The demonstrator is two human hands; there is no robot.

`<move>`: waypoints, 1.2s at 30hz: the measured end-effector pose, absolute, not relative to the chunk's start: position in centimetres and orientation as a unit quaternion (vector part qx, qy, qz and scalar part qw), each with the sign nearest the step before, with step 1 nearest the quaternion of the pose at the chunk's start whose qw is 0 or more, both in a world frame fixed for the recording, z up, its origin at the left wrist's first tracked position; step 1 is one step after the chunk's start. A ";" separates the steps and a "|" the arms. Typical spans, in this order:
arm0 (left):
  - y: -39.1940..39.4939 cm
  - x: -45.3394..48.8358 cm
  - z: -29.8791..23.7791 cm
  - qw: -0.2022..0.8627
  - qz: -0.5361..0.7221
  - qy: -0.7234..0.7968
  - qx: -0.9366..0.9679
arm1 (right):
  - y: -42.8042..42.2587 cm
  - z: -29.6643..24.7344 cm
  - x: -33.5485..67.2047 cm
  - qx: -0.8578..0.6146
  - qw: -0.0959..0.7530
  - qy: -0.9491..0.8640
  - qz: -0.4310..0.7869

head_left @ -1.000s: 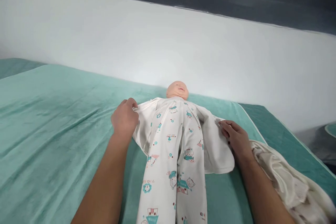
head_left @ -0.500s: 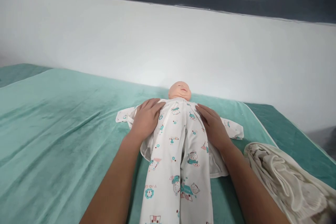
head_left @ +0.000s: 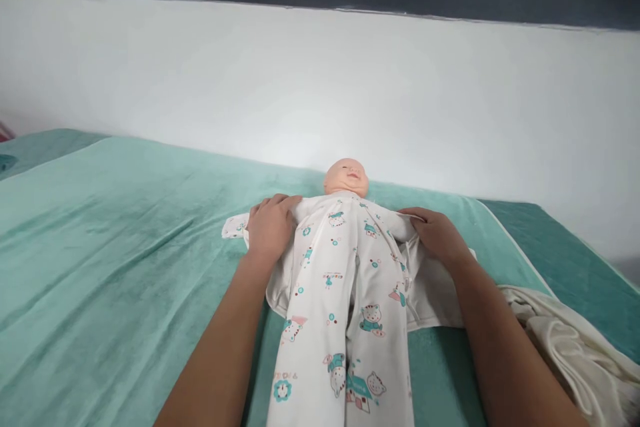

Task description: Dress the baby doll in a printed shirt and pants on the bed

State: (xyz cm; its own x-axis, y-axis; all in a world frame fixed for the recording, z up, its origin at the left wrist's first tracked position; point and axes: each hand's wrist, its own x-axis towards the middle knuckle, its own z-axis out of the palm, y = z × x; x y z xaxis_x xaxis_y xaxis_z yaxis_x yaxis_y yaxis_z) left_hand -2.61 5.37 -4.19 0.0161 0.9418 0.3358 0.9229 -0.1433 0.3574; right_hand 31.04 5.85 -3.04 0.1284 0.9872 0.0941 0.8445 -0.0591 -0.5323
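Observation:
A baby doll (head_left: 346, 177) lies on its back, head toward the wall, arms spread. White baby trousers (head_left: 325, 320) printed with teal and pink figures lie lengthwise over its body, up to the chin. Under them spreads a white baby shirt (head_left: 435, 297), its sleeve (head_left: 234, 226) reaching out at left. My left hand (head_left: 273, 227) is closed over the shirt at the doll's arm on the left, fingertips partly hidden. At the shoulder on the right, my right hand (head_left: 437, 237) pinches the shirt's cloth between thumb and fingers.
Teal plush sheeting (head_left: 125, 267) with a few creases covers the bed. A crumpled cream cloth (head_left: 565, 347) lies at the right, beside my right forearm. Behind the doll's head rises a white wall (head_left: 300, 80) with a dark band above.
My right hand has moved outward to the right, drawing the shirt's side out with it. My left hand has shifted slightly left from the doll's shoulder along its arm.

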 end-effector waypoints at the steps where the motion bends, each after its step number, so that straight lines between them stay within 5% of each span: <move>1: 5.4 -2.7 -4.3 0.023 0.264 0.648 0.714 | 5.5 -3.0 30.9 -0.707 0.252 -0.649 0.124; 6: 5.7 -2.7 -4.5 0.059 0.343 0.560 0.752 | 3.4 -2.5 27.3 -0.595 0.351 -0.722 -0.041; 11: 5.0 -1.5 -3.4 0.155 0.432 0.415 0.786 | 2.5 -2.2 24.2 -0.484 0.379 -0.782 0.098; 15: 4.6 -1.1 -2.8 0.193 0.367 0.406 0.815 | 2.6 -1.9 24.5 -0.522 0.320 -0.779 0.138; 25: 4.8 -1.9 -3.2 0.096 0.207 0.513 0.828 | 3.9 -1.1 25.8 -0.570 0.100 -0.812 0.076; 36: 5.9 -3.1 -3.2 0.080 0.142 0.650 0.742 | 5.5 -1.7 27.4 -0.645 0.042 -0.761 0.046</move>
State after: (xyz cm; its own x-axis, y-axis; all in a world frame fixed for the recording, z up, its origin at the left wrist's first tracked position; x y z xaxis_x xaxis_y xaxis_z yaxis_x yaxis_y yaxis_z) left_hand -3.11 5.88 -3.21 0.1154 0.9875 0.1073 0.9420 -0.1430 0.3036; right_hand 27.39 5.55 -1.68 -0.1633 0.9866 0.0042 0.9788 0.1626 -0.1243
